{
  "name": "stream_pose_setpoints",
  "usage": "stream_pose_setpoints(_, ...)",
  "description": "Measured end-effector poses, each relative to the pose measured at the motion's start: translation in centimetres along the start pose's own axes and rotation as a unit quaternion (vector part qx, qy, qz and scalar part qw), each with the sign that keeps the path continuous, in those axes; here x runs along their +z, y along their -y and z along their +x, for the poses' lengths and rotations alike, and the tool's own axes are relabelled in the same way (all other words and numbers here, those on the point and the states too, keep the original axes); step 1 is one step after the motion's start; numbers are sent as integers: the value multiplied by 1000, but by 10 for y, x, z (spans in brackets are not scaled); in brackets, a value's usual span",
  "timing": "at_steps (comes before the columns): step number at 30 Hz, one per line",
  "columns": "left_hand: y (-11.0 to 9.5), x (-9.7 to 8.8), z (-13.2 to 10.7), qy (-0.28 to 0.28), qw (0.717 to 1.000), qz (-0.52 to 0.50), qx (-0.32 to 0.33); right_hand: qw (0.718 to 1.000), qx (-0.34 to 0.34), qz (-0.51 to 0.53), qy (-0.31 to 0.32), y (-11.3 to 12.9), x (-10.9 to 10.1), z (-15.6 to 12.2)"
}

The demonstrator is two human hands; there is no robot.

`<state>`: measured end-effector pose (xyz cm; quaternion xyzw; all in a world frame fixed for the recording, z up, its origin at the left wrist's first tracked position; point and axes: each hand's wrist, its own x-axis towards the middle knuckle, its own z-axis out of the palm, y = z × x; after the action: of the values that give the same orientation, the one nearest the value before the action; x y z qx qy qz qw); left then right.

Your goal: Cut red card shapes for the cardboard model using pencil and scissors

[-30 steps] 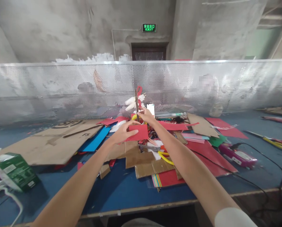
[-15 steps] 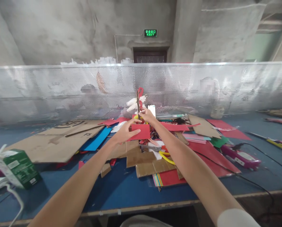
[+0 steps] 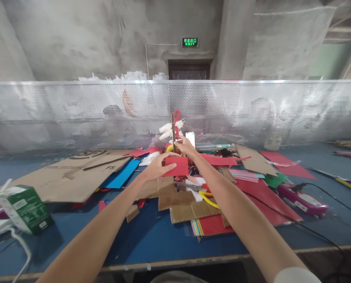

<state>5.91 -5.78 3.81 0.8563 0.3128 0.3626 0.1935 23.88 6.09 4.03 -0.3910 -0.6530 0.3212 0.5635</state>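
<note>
1. In the head view, our right forearm hides part of the yellow-handled scissors (image 3: 209, 199), and the sides of the tabletop (image 3: 140, 243) are cut off.
2. We cannot make out the lower end of the brown strip (image 3: 173, 124) — our left hand (image 3: 159, 165) and the red card (image 3: 180, 166) cover what lies behind them.
3. The card looks flat and rectangular, above the heap midway along the tabletop's near edge, gripped between our left thumb and fingers.
4. Our right hand (image 3: 185, 146) pinches the strip, upright beside white pieces (image 3: 166, 128) and a red loop (image 3: 177, 114).
</note>
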Motion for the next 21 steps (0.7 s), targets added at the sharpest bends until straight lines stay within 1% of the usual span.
stream_pose_setpoints(8,-2,-2,-2,2,1000,-22,-13,1000,16,-2,3,3,-1,-3)
stream_pose_setpoints(13,4,-2,-1,1,999,-34,-17,1000,22,-6,15,7,-2,-4)
stream_pose_setpoints(16,8,-2,1,-2,999,-37,-7,999,26,-7,22,8,-2,-6)
stream_pose_setpoints(21,11,-4,2,-9,999,-37,0,999,36,-17,12,15,-4,-8)
